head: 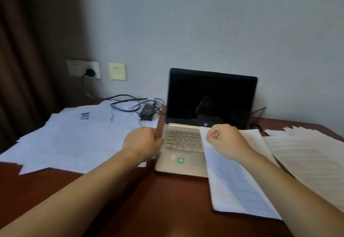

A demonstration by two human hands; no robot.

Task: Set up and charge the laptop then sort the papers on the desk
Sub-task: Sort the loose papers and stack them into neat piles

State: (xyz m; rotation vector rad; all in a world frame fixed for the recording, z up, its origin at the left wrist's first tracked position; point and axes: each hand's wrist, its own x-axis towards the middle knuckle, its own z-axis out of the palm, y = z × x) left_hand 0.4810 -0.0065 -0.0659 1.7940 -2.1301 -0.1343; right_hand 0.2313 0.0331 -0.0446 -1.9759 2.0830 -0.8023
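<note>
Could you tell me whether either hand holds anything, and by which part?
It cannot be told. The left hand curls against the left edge of the gold laptop; the right hand is fisted above the white gridded sheet, no grip showing.

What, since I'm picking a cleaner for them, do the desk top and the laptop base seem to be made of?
Desk top: looks like reddish-brown wood or wood veneer, smooth with a low sheen; the blur hides any grain, so laminate is possible. Laptop base: pale gold with a soft matte look, probably metal or metal-coloured plastic; the picture cannot settle which.
</note>
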